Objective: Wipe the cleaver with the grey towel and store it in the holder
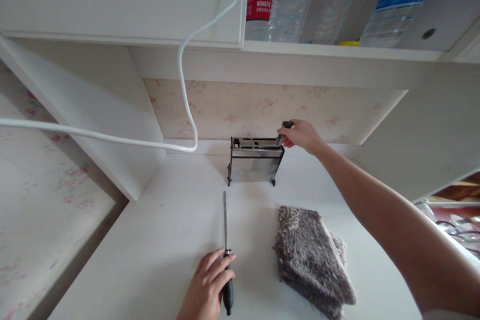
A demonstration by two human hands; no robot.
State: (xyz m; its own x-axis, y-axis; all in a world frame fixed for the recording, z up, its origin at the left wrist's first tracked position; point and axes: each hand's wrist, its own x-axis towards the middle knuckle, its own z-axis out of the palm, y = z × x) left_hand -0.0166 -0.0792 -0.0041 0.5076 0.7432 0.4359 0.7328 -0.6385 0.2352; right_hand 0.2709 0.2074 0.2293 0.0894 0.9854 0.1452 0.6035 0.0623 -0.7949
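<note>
My right hand reaches to the back of the white desk and is closed round a dark knife handle that sticks out of the right end of a metal knife block. The blade is hidden inside the block. My left hand rests near the front edge, fingers laid over the black handle of a honing steel. The steel rod lies flat on the desk and points away from me toward the block.
A folded grey shaggy cloth lies right of the steel. A white cable hangs from above and loops across the left wall. Several plastic water bottles stand on the shelf overhead. White desk surface runs left.
</note>
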